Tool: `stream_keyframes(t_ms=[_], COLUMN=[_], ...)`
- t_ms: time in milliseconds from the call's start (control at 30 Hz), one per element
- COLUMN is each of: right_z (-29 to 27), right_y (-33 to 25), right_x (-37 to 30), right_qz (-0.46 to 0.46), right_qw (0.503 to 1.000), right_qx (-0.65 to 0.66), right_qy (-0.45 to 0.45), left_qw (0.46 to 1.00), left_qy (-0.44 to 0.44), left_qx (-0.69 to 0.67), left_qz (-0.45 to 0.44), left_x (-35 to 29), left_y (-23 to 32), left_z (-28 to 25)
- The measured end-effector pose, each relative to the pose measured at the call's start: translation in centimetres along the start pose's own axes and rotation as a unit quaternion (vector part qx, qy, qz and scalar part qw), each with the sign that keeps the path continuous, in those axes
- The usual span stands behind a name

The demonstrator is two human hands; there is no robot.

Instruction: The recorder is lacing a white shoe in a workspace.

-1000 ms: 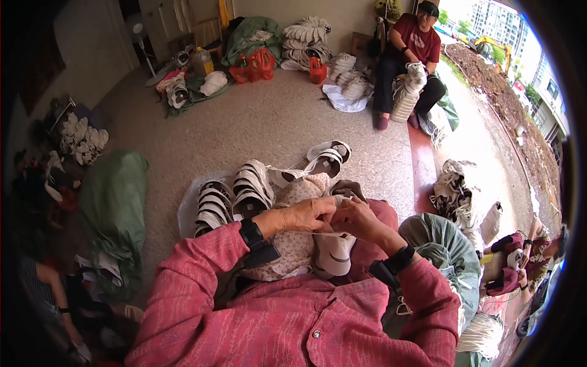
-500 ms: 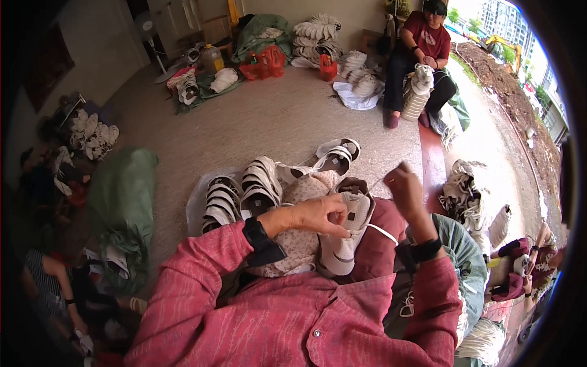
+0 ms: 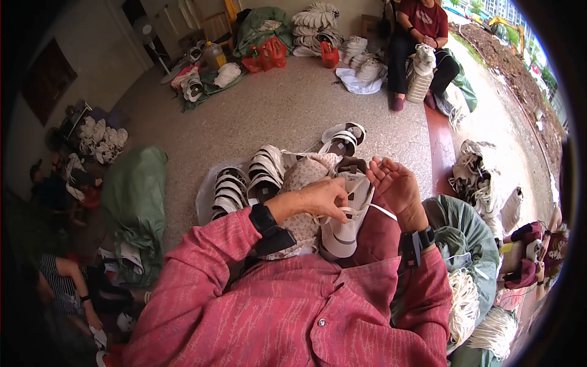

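A white and beige sneaker [image 3: 342, 235] with a brown lining rests on my lap, its toe toward me. Across its laced front lies my left hand [image 3: 321, 199], thumb and fingers pinched on the white shoelace [image 3: 349, 211]. My right hand [image 3: 396, 188] is raised just right of the sneaker's collar, palm turned up, fingers apart and slightly curled, with nothing visible in it. A loose lace end [image 3: 383, 211] runs from the shoe's right side toward my right wrist. Under the left hand, patterned cloth [image 3: 299, 235] covers my leg.
Nested shoe uppers [image 3: 264, 171] stand in rows beyond my lap. A green sack [image 3: 136, 211] is at left, another green bag [image 3: 458, 229] at right beside bundles of white laces [image 3: 492, 333]. A seated person [image 3: 422, 37] is at the far right; others sit at both sides.
My right hand has gone from a closed, raised pose to open fingers with the palm up. My left hand stays at the sneaker's lacing. The whole view has shifted slightly.
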State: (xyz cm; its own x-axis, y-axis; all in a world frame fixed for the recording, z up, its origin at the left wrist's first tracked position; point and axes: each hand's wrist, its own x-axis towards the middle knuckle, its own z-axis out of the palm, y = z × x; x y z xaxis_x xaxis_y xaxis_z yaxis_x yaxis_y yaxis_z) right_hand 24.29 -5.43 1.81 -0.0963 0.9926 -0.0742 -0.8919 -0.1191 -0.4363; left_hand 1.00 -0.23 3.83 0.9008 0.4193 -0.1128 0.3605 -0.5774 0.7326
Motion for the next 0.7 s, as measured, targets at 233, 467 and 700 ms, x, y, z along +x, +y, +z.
stream_keyframes(t_ms=[233,467,700], right_z=[-3.5,-10.7,-14.8], right_y=[-4.5,-19.2,-28.1], right_x=[0.7,-3.9,-10.9], right_qz=[-0.105,-0.29,-0.332], right_qw=[0.993,0.939,0.918], right_qx=[-0.051,0.094,0.148], right_qy=[0.015,0.16,0.159], left_qw=[0.999,0.969,0.98], left_qy=[0.031,-0.144,-0.142], left_qx=[0.015,-0.199,-0.139], left_qz=[0.031,-0.02,0.029], left_x=[0.7,-0.6,-0.6], left_y=[-2.3,-2.1,-2.3], left_z=[0.5,-3.0,-3.0])
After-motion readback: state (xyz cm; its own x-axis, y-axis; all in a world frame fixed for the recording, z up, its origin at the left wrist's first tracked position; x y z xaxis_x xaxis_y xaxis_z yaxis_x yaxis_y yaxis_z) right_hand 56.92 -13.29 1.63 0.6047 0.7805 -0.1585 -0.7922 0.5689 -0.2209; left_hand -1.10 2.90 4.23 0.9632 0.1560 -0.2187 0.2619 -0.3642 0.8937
